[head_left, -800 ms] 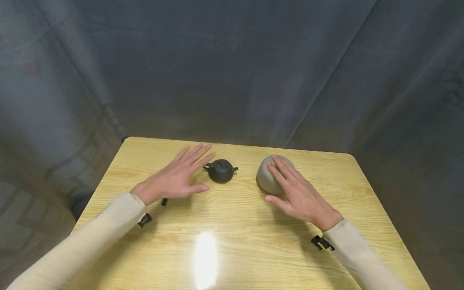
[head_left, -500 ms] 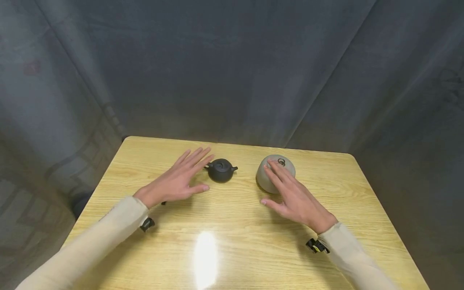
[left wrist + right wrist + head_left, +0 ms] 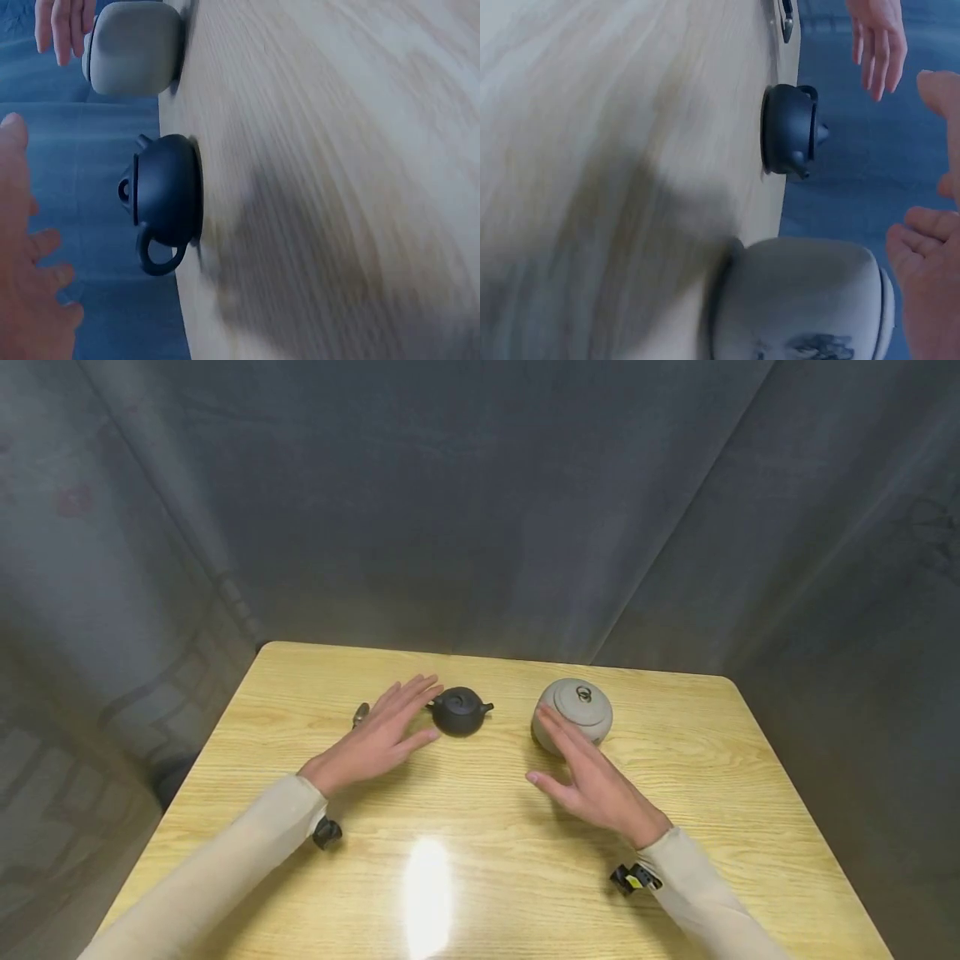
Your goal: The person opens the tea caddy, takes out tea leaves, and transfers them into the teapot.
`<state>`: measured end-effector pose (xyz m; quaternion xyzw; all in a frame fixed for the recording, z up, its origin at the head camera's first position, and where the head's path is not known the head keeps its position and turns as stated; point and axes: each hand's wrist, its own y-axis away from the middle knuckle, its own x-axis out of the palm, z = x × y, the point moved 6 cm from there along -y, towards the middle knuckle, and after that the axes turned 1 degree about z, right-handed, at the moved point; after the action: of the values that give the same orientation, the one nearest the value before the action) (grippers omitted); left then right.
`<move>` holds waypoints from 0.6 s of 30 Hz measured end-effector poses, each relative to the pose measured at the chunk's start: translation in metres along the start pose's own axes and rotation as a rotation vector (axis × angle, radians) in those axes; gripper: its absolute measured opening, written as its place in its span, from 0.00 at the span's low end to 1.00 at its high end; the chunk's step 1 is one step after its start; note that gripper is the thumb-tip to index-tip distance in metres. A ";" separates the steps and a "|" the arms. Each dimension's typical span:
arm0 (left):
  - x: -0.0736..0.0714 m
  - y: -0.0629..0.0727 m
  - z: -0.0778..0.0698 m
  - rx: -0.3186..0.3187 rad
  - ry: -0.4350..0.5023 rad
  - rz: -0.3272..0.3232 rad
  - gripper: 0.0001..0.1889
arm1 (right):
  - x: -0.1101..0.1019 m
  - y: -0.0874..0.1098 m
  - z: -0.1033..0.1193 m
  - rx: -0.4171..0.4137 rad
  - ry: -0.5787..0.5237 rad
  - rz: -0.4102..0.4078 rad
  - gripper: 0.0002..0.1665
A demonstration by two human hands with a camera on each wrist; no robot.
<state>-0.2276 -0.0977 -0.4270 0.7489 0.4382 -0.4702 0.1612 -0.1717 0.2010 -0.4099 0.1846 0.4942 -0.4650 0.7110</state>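
A small black teapot (image 3: 458, 712) with its lid on stands upright near the table's far edge. To its right is a grey lidded jar (image 3: 595, 728), with a small ring on top in the head view and a dark printed picture on its side in the right wrist view. My left hand (image 3: 375, 739), fingers extended, hovers at the teapot's handle side and holds nothing. My right hand (image 3: 596, 781) is held in front of the jar, its fingertips overlapping the jar's near side in the head view. In the right wrist view its palm (image 3: 934, 285) is apart from the lid.
A small rounded metallic end of an object (image 3: 361, 714) shows behind my left hand; the rest is hidden. The wooden table (image 3: 495, 877) has a bright glare at its front. Dark grey curtains (image 3: 450, 510) hang behind and beside it.
My right hand has drawn back from over the jar toward me and left, uncovering its lid and ring. My left hand has shifted slightly right, revealing the metallic object. Teapot and jar stay put.
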 end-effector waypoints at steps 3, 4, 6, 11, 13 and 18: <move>0.005 0.000 0.003 -0.030 0.028 -0.003 0.38 | 0.008 -0.001 0.001 0.015 -0.039 0.008 0.52; 0.006 0.000 0.004 -0.039 0.035 -0.005 0.37 | 0.011 -0.001 0.001 0.018 -0.053 0.008 0.51; 0.009 -0.001 0.005 -0.052 0.050 -0.007 0.37 | 0.016 -0.003 0.002 0.024 -0.087 0.009 0.50; 0.014 -0.003 0.007 -0.064 0.075 -0.022 0.37 | 0.029 -0.007 -0.001 0.069 -0.178 0.000 0.47; 0.016 -0.004 0.006 -0.061 0.076 -0.028 0.37 | 0.034 -0.010 -0.002 0.096 -0.225 -0.006 0.46; 0.020 -0.009 0.005 -0.062 0.080 -0.016 0.36 | 0.051 -0.019 -0.007 0.161 -0.345 -0.005 0.44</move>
<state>-0.2341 -0.0853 -0.4447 0.7583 0.4645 -0.4273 0.1629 -0.1872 0.1724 -0.4544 0.1572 0.3266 -0.5295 0.7670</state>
